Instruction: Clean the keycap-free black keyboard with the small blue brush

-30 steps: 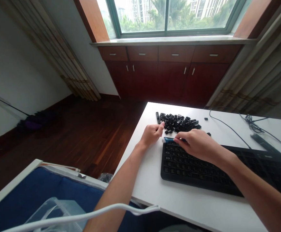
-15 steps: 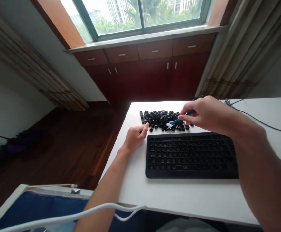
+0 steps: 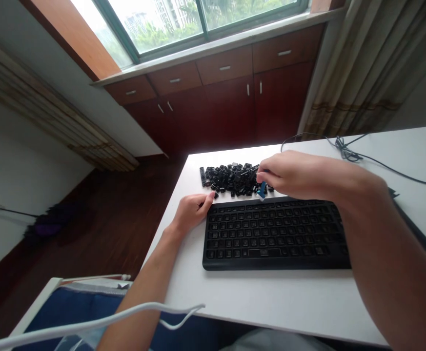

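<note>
A black keyboard (image 3: pixel 264 265) with its keycaps off lies on the white table, its row of bare key sockets showing. Behind it sits a heap of loose black keycaps (image 3: pixel 231 179). My right hand (image 3: pixel 282 170) pinches a small blue brush (image 3: pixel 262 190), bristles down at the keyboard's back edge; the brush's upper part is hidden by the fingers. My left hand (image 3: pixel 192 212) rests closed at the keyboard's back left corner, thumb tip close to the nearest keycaps. Nothing shows in its curled fingers. My right forearm covers the keyboard's right end.
A thin black cable (image 3: pixel 348 148) lies coiled at the back right of the white table (image 3: pixel 271 297). A long dark strip (image 3: pixel 417 234) lies right of my forearm. A white cord (image 3: pixel 125 317) crosses the front left, above a blue cloth surface (image 3: pixel 84 304).
The brush has come out of the keycap heap toward the keyboard's back edge, and its handle is now steeper. My left hand has shifted slightly nearer the keyboard's corner. The view has tilted.
</note>
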Tool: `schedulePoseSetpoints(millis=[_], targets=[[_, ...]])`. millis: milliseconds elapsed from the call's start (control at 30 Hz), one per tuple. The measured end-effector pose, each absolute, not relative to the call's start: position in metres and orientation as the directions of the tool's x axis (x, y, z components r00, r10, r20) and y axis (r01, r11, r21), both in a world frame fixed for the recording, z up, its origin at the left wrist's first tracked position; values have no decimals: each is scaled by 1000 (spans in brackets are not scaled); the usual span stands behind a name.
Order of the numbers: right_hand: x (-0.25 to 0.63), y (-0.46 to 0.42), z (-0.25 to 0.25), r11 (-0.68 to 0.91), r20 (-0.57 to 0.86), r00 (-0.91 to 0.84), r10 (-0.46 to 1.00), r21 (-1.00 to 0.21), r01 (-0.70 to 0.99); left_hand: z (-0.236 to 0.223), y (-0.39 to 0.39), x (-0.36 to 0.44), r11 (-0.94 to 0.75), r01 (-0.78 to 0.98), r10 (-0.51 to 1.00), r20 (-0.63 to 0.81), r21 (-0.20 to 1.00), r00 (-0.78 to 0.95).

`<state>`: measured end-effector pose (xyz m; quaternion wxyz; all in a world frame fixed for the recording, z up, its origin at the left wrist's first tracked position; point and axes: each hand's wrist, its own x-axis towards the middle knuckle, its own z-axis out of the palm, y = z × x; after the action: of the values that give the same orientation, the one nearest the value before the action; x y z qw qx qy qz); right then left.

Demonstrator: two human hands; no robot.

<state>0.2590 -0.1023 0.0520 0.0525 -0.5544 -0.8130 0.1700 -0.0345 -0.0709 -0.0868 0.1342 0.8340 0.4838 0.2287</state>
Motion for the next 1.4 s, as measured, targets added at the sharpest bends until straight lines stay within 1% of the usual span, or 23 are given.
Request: schedulePoseSetpoints(millis=[133,267,433,533,633,800,867,1200,1400], targets=[[263,-102,49,335,-176,-417,892,-363,869,-87,-71,-33,-488,761,873,245,426,423],[259,-99,44,362,-170,-443,880,-362,859,-86,-71,-32,-485,771,875,243,413,420],[249,-101,45,408,-181,-508,842,-402,820,-87,-72,-33,-494,765,869,249,413,427],[244,-102,45,429,-190,-527,828,-390,815,-87,-72,-33,-490,764,872,242,420,425],[240,-102,43,460,-164,-543,824,-367,809,-87,-73,-34,-481,764,877,227,429,425],[236,-102,43,514,-23,-560,828,-369,775,-85,-73,-33,-470,767,882,209,437,422],[234,-101,42,523,-1,-566,825,-378,764,-85,-73,-33,-471,766,882,209,438,423],[222,-100,37,552,22,-599,800,-417,722,-85,-72,-35,-493,764,870,222,416,441],[215,-101,36,582,-11,-662,749,-464,667,-87,-71,-37,-522,751,852,223,404,473]])
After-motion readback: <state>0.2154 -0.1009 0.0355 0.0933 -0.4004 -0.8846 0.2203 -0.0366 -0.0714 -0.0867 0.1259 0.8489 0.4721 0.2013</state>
